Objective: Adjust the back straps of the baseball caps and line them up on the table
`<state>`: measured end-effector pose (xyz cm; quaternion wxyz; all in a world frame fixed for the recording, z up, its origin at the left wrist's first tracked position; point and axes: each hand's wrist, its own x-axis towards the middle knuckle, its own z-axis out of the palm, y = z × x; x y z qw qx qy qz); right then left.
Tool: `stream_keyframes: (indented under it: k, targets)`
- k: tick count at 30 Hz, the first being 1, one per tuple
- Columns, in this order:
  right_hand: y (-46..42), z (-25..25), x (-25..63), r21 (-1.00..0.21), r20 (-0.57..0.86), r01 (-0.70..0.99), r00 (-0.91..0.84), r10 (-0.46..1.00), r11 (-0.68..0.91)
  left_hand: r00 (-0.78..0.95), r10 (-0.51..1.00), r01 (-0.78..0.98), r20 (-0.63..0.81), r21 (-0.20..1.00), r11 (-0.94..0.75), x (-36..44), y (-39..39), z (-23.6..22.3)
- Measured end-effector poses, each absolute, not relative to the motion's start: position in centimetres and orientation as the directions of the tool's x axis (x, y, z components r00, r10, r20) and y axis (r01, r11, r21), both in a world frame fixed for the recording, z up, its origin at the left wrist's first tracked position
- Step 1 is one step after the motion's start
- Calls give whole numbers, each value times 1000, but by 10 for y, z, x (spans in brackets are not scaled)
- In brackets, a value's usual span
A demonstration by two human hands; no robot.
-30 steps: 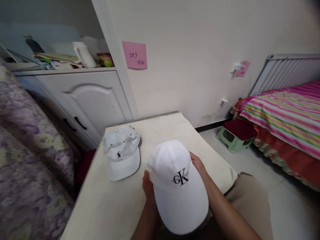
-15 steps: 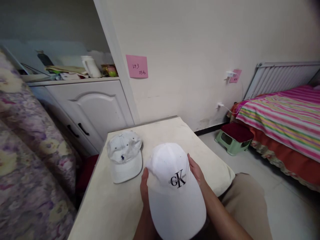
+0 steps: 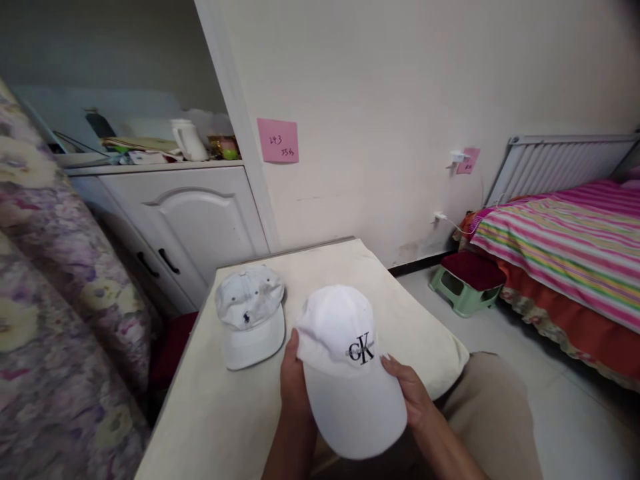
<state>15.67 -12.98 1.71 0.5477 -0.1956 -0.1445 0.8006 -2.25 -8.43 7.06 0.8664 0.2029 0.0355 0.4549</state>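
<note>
Pale wall (image 3: 365, 100) is faced beyond the hands, with one cream-covered table (image 3: 215, 413) below. Two caps are counted: one white cap (image 3: 337, 327), held between the hands above the table's near side, and one pale grey cap (image 3: 253, 310), set on the tabletop beyond and left of the left hand, apart from it. Two pink notes (image 3: 278, 150) are fixed to the wall; one green stool (image 3: 465, 303) and one striped-covered bed (image 3: 550, 220) are seen well to the right of the right hand. Left hand (image 3: 294, 370): partly closed, the white cap's side being gripped, thumb on the outer face, fingers largely hidden. Right hand (image 3: 407, 387): half curled, the opposite side being gripped, thumb at the brim's root, remaining fingers hidden underneath. Writing: large black letters resembling "CK" are borne on the white cap's front, crossed by small grey lettering that cannot be read. One small dark-blue emblem (image 3: 247, 318) is carried by the grey cap. "243" is read on the left-hand note; its second line cannot be made out.
</note>
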Motion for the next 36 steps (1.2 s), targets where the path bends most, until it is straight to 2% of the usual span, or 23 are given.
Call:
stream_keyframes:
  k: [5,11,16,21,25,31,36]
  targets:
    - [-126,14,165,-455,-152,-831,-282,947,-321,580,814,-764,31,367,531,-25,-77,67]
    - [-128,10,169,-476,-132,-823,-282,950,-310,556,810,-712,-187,395,580,-23,-76,64]
    - [-128,10,170,-504,-108,-814,-272,956,-289,551,819,-717,-160,411,562,-20,-78,66]
    - [-127,14,171,-516,-86,-811,-269,959,-274,447,889,-776,-100,450,441,-22,-83,64]
    - [-129,16,172,-529,-84,-804,-268,960,-271,340,938,-781,-71,534,324,-29,-99,68]
    - [-130,19,169,-555,-73,-791,-263,962,-258,413,906,-729,-94,562,391,-34,-115,76]
    - [-131,20,166,-564,-66,-786,-264,962,-254,395,887,-730,-241,503,462,-28,-104,69]
